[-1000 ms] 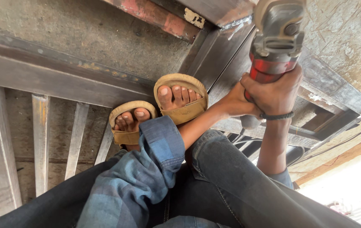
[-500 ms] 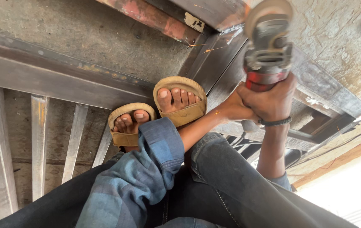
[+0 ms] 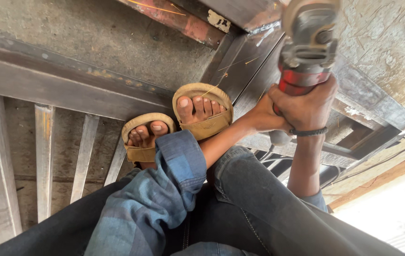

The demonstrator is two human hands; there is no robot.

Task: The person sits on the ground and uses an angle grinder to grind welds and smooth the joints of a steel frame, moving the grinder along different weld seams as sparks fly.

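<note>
An angle grinder (image 3: 309, 50) with a red and grey body points away from me toward the metal frame at the top right. My right hand (image 3: 309, 106), with a black band at the wrist, is wrapped around its red body. My left hand (image 3: 264, 116) grips the grinder's rear end just below, the forearm reaching out of a rolled blue plaid sleeve (image 3: 164, 189). A few orange sparks streak across the steel near the disc. The disc itself is at the frame's top edge and mostly hidden.
My two feet in tan sandals (image 3: 204, 111) rest on a grey steel frame (image 3: 69, 80) with several upright flat bars (image 3: 43, 161). A rusty red bar (image 3: 183, 23) lies beyond. Concrete floor (image 3: 382, 42) lies at the right, and a cable (image 3: 377, 163) runs there.
The grinder and both hands have shifted slightly up and toward the frame. Sparks now fly from the disc area, where none showed before.
</note>
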